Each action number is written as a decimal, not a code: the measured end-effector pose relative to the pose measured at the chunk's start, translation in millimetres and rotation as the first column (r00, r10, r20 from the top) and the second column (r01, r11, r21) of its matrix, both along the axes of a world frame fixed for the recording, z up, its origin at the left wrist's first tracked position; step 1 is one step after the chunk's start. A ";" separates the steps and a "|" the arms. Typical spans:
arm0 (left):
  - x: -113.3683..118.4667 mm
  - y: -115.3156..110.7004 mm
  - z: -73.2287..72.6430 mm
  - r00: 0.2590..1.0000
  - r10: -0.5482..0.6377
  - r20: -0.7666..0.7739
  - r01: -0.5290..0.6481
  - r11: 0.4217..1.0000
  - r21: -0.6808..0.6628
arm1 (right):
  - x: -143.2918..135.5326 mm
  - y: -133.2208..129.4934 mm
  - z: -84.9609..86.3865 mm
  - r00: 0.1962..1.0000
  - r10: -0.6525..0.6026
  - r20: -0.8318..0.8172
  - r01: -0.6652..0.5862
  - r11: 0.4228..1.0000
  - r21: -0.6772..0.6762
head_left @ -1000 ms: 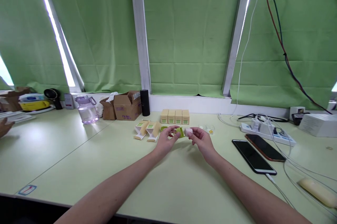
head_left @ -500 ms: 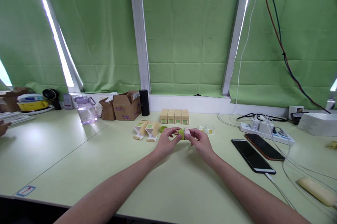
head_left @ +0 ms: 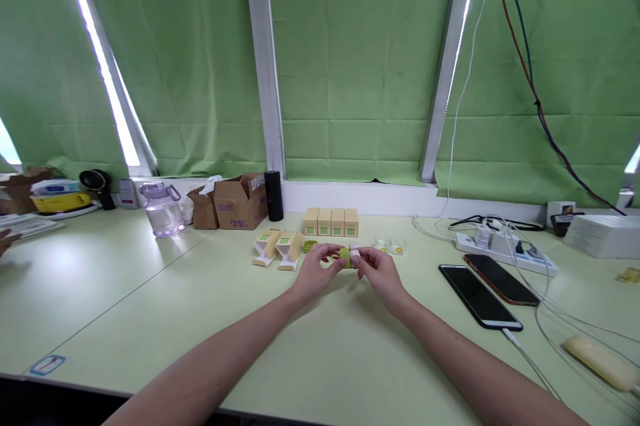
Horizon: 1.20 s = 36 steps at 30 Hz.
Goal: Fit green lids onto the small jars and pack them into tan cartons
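Above the table, my left hand [head_left: 317, 268] pinches the green part of a small green-and-white object [head_left: 345, 256]. My right hand [head_left: 381, 272] has its fingers closed on the white end of that same object. Its exact kind is too small to make out, and fingers cover part of it. Left of my hands lie two opened kraft boxes [head_left: 289, 246] with green labels. A green round piece [head_left: 309, 245] sits beside them, just behind my left hand. Small clear containers [head_left: 398, 247] with yellow spots stand behind my right hand.
A row of several closed kraft boxes [head_left: 331, 222] stands farther back. Two phones [head_left: 481, 295] and a power strip [head_left: 505, 254] with trailing cables lie at right. At left are a water jug [head_left: 165, 213], a cardboard box [head_left: 240, 205] and another person's hand [head_left: 7, 240].
My hands keep hold of the green-and-white object in nearly the same place. Only slight finger movement shows on the right hand.
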<state>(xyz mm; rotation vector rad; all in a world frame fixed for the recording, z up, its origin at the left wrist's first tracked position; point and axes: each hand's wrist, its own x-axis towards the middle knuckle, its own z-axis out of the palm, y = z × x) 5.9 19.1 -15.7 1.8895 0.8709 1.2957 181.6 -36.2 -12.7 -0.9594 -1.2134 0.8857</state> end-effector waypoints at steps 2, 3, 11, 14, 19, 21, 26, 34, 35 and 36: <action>0.3 -0.8 1.5 1.000 -0.008 -0.006 0.008 1.000 0.007 | -0.5 -0.9 0.5 1.000 0.000 0.003 0.000 1.000 0.000; 0.6 -1.2 2.2 1.000 -0.008 -0.009 0.008 1.000 0.006 | -0.8 -1.2 0.6 1.000 -0.002 0.003 0.002 1.000 -0.001; 4.4 -4.2 3.6 0.999 0.010 -0.041 -0.012 0.999 -0.036 | -5.1 0.3 -4.8 0.999 -0.025 -0.036 0.025 1.000 -0.001; 5.4 -4.0 1.9 0.999 0.011 -0.035 -0.013 0.998 -0.054 | -5.7 0.3 -8.6 0.999 -0.021 -0.049 0.021 1.000 -0.011; 6.4 -3.5 0.5 0.998 0.030 -0.064 -0.034 0.997 -0.064 | -6.4 -0.4 -10.1 0.999 0.008 -0.040 -0.008 1.000 -0.013; 6.4 -5.3 1.1 0.993 0.055 -0.104 -0.061 0.997 -0.050 | -6.8 -0.2 -9.0 0.998 0.005 -0.058 -0.006 1.000 -0.015; 6.8 -17.8 3.4 0.967 0.127 -0.222 -0.090 0.981 0.172 | -6.8 0.8 -5.6 0.993 -0.010 -0.115 0.009 1.000 -0.006; 4.3 -34.6 5.4 0.908 0.296 -0.295 -0.062 0.794 0.605 | -8.2 -1.0 -6.6 0.977 -0.014 -0.211 0.016 1.000 0.008; 4.3 -34.8 5.3 0.903 0.296 -0.312 -0.050 0.794 0.606 | -9.1 -1.5 -6.7 0.975 -0.008 -0.222 0.010 1.000 0.009; 4.4 -34.7 5.3 0.899 0.293 -0.326 -0.041 0.796 0.604 | -10.1 -1.9 -6.6 0.972 -0.002 -0.233 0.004 1.000 0.010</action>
